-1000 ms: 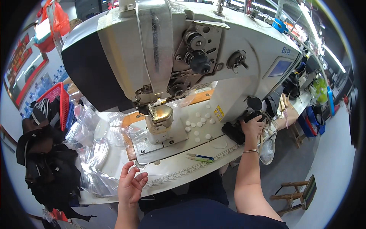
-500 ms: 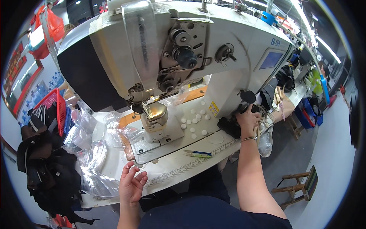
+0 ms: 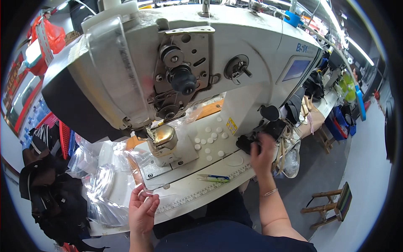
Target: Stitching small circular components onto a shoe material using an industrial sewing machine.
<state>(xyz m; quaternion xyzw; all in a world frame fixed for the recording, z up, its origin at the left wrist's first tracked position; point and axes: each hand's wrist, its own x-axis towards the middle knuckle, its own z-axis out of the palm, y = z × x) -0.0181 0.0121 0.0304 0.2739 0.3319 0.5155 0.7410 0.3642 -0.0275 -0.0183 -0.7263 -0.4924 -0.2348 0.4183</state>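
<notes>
Near the front edge of the sewing table (image 3: 184, 185), my left hand (image 3: 142, 208) has its thumb and fingers drawn together by a small whitish bit. What it pinches is too small to make out; a thin thread seems to run off to its right. My right hand (image 3: 262, 155) is over the table's right end, beside a heap of black pieces (image 3: 244, 144). Motion smears its fingers, so any hold is hidden. The white sewing machine (image 3: 256, 80), with a raised metal post (image 3: 163, 140), stands between and beyond both hands. Thread snips (image 3: 213, 178) lie on the tabletop.
Several small white discs (image 3: 208, 158) lie right of the post. A measuring tape (image 3: 201, 192) follows the front edge. Clear plastic bags (image 3: 105, 193) and dark fabric pieces (image 3: 58, 201) crowd the left. A wooden stool (image 3: 327, 206) stands on the floor at right.
My right hand has drawn back toward me and slightly left from the black pieces. My left hand stays near the front edge, a little lower. The view has shifted, bringing the machine head closer.
</notes>
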